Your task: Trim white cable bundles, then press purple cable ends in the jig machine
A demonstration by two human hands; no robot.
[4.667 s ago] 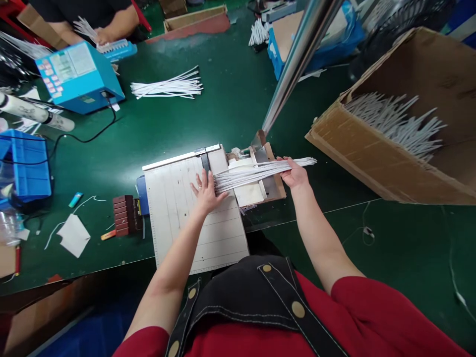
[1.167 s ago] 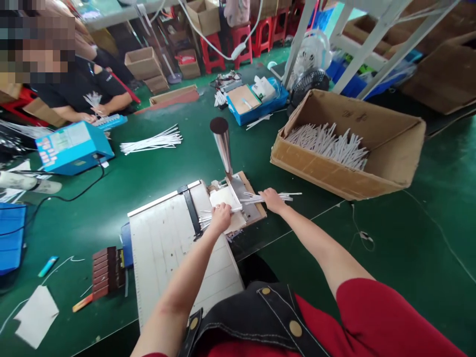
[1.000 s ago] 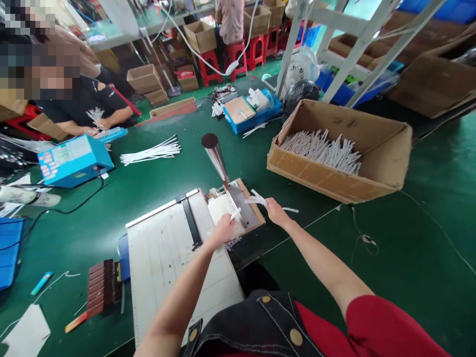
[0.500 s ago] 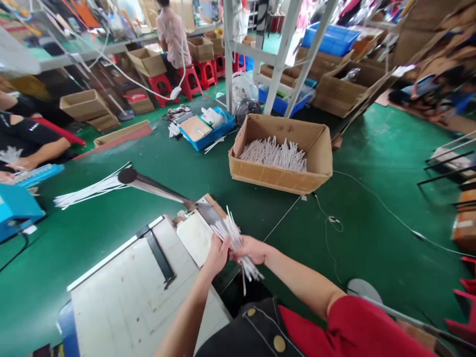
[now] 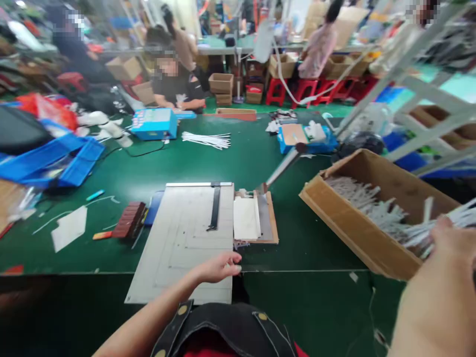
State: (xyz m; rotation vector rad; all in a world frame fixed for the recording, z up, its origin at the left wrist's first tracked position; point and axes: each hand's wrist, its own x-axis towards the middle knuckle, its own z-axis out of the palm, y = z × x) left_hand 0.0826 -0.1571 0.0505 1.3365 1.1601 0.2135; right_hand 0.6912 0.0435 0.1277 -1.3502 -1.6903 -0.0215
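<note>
At the right edge my right hand [image 5: 448,240] is closed on a bundle of white strips [image 5: 464,213], at the near right side of a cardboard box [image 5: 345,240]. More white strips [image 5: 372,201] lie inside that box. My left hand [image 5: 221,267] hovers over the near right part of the paper cutter board [image 5: 193,248], thumb and fingers apart with nothing between them. The cutter's blade arm [image 5: 284,166] is raised to the right of the board, beside a small white plate [image 5: 246,218].
Loose white strips [image 5: 206,140] lie on the green table [image 5: 256,163] near a blue machine [image 5: 155,124]. A brown block [image 5: 128,219], a white scrap [image 5: 69,229] and blue trays [image 5: 80,161] are at the left. A person in black [image 5: 178,87] sits across.
The view has swung left. My right hand has moved away to the right with the strips, over to the box. My left hand has let go of the bundle.
</note>
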